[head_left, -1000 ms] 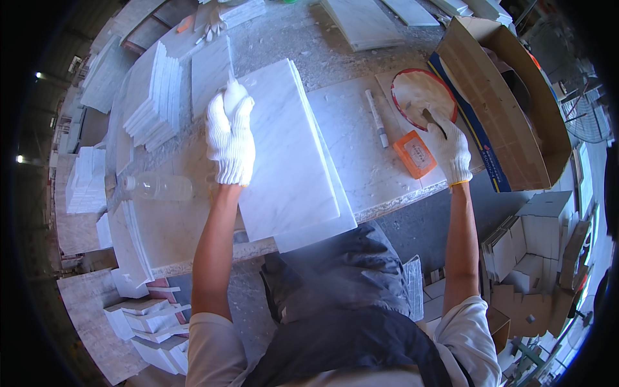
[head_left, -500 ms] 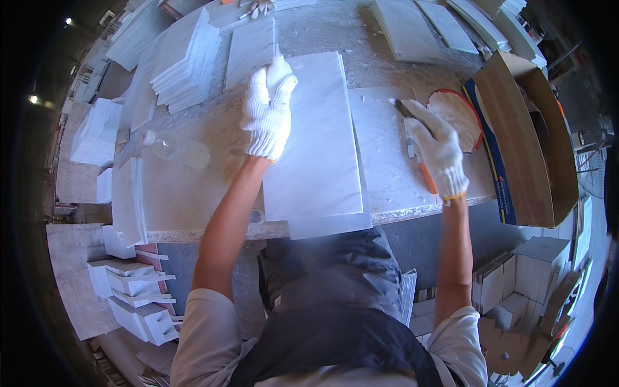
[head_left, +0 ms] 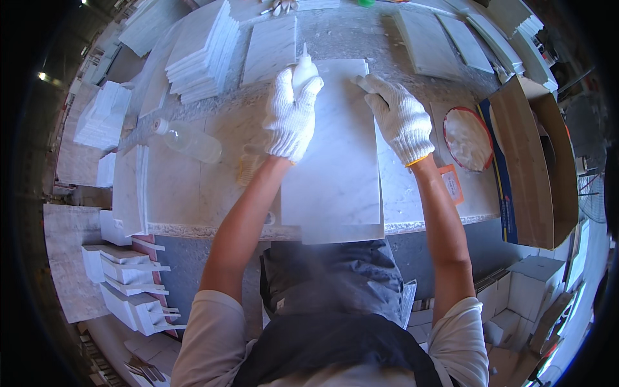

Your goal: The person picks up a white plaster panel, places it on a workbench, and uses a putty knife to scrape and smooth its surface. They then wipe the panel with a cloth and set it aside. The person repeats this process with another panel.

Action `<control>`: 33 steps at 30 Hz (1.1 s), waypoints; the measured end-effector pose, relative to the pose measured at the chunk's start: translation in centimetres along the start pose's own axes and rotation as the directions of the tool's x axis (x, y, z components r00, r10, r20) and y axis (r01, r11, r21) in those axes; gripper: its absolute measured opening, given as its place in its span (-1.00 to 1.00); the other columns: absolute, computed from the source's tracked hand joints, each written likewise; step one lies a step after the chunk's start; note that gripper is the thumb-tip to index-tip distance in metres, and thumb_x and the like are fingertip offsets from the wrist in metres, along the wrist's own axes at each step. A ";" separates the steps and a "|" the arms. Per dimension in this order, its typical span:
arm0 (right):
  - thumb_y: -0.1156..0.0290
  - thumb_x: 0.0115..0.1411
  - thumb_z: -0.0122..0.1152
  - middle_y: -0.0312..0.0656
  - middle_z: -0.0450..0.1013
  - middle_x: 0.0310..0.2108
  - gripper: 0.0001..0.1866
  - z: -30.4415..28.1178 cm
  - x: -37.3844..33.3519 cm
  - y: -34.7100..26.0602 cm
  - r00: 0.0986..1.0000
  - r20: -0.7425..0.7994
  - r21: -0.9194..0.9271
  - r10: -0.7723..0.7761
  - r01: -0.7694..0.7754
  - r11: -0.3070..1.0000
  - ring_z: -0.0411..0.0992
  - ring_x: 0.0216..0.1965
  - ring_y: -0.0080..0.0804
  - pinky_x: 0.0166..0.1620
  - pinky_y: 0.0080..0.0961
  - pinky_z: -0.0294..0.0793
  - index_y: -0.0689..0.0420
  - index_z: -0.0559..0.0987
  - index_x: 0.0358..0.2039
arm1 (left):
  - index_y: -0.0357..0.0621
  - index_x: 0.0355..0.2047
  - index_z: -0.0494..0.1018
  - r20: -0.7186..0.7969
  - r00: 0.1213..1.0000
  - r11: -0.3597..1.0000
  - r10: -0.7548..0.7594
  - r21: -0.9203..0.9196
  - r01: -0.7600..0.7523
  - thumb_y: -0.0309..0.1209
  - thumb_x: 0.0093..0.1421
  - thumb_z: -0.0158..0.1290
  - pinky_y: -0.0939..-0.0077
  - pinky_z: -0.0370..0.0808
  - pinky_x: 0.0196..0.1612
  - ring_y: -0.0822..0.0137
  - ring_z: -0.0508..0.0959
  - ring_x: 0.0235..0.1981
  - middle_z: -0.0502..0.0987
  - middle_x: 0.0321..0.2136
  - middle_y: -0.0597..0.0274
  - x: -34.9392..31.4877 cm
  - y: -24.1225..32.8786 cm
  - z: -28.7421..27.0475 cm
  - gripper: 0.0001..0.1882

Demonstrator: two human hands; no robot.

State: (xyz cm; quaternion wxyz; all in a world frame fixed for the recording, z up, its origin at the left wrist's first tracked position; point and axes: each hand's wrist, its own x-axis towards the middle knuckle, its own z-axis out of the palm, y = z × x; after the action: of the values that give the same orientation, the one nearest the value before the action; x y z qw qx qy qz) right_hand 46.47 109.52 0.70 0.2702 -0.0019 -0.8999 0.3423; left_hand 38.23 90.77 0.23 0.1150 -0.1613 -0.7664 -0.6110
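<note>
My left hand (head_left: pixel 290 119), in a white knitted glove, is closed round a white squeeze bottle (head_left: pixel 304 71) with its pointed nozzle up. Under and beside that hand lies a pale, grey-veined marble tile (head_left: pixel 335 155). Another slab shows below it, jutting past the tabletop's front edge. My right hand (head_left: pixel 401 119), gloved alike, is at the tile's far right edge with its fingers stretched out and parted. Its fingertips look greyish, and nothing plainly shows between them.
Left of the tile lies a clear bottle (head_left: pixel 193 140); a tile stack (head_left: pixel 200 55) stands farther back. On the right are a red-rimmed round dish of white matter (head_left: pixel 467 138), an orange-edged packet (head_left: pixel 451 184) and an open cardboard box (head_left: pixel 525 161). More slabs (head_left: pixel 425 45) lie behind.
My right hand has moved left and away from me, from beside the round dish to the tile's edge. The left hand keeps hold of the squeeze bottle. The whole view has shifted slightly.
</note>
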 end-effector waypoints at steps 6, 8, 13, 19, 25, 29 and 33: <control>0.34 0.28 0.19 -0.05 0.60 -0.10 -0.65 -0.2 0.1 0.4 0.999 0.031 -0.054 -0.012 0.013 0.998 0.57 -0.09 -0.03 -0.01 -0.25 0.55 -0.05 0.62 0.07 | -0.21 0.11 0.43 0.018 0.999 0.999 -0.031 -0.040 0.032 -0.23 0.26 0.22 0.28 0.45 0.03 0.23 0.52 -0.07 0.51 -0.07 0.06 -0.1 -0.5 0.0 -0.51; 0.30 0.25 0.23 0.02 0.60 -0.12 -0.63 -0.6 0.1 0.9 1.000 0.014 0.013 -0.005 0.005 1.000 0.57 -0.10 -0.01 -0.02 -0.23 0.55 -0.01 0.62 0.07 | -0.21 0.11 0.42 0.032 0.999 0.994 -0.041 -0.099 0.044 -0.23 0.26 0.22 0.29 0.44 0.04 0.23 0.52 -0.05 0.51 -0.06 0.06 0.0 -0.7 0.0 -0.51; 0.19 0.26 0.28 0.07 0.60 -0.10 -0.56 -1.8 -0.2 1.7 0.991 0.087 -0.018 0.102 -0.101 0.995 0.58 -0.07 -0.01 0.02 -0.29 0.54 0.14 0.61 0.08 | -0.24 0.11 0.39 -0.165 0.986 0.981 0.004 -0.191 -0.036 -0.25 0.30 0.20 0.36 0.45 0.07 0.34 0.50 -0.03 0.51 -0.03 0.14 0.2 -0.4 -0.2 -0.53; 0.20 0.29 0.23 0.08 0.59 -0.03 -0.56 -2.1 0.0 1.6 0.954 0.195 0.082 0.228 -0.247 0.965 0.59 -0.03 -0.03 0.07 -0.34 0.53 0.19 0.61 0.08 | -0.24 0.07 0.42 -0.041 0.999 0.985 0.006 -0.169 -0.013 -0.26 0.27 0.24 0.44 0.49 -0.04 0.41 0.52 -0.18 0.52 -0.10 0.21 -0.3 0.2 0.1 -0.54; 0.23 0.31 0.16 0.04 0.58 0.01 -0.60 -2.2 0.4 1.0 0.969 0.224 0.008 0.105 -0.109 0.994 0.57 0.00 -0.03 0.10 -0.35 0.51 0.11 0.62 0.09 | -0.25 0.01 0.43 -0.040 0.998 0.985 -0.044 -0.167 0.036 -0.21 0.26 0.24 0.31 0.47 -0.09 0.32 0.51 -0.20 0.49 -0.14 0.12 0.4 -0.4 0.0 -0.55; 0.13 0.32 0.17 0.02 0.57 0.03 -0.55 -2.0 1.1 0.9 0.943 0.298 -0.074 0.148 -0.132 0.988 0.54 0.04 0.04 0.11 -0.28 0.50 0.14 0.60 0.10 | -0.26 0.00 0.42 -0.055 0.998 0.996 0.018 -0.086 -0.022 -0.20 0.26 0.24 0.29 0.46 -0.06 0.28 0.50 -0.15 0.48 -0.12 0.08 0.3 -0.6 0.1 -0.54; 0.12 0.33 0.17 0.05 0.56 0.03 -0.54 -1.2 1.7 1.1 0.955 0.271 -0.085 0.120 -0.101 0.991 0.54 0.03 0.04 0.11 -0.30 0.50 0.12 0.60 0.11 | -0.27 0.00 0.42 -0.038 0.999 0.996 -0.022 -0.084 0.019 -0.20 0.26 0.24 0.29 0.45 -0.03 0.27 0.49 -0.14 0.48 -0.13 0.08 0.1 -0.4 0.1 -0.54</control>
State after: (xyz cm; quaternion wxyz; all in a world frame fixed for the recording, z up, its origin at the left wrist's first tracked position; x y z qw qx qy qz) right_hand 45.45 111.41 1.62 0.1227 -0.0141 -0.9387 0.3220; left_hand 38.04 90.81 -0.09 0.1166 -0.1461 -0.7393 -0.6469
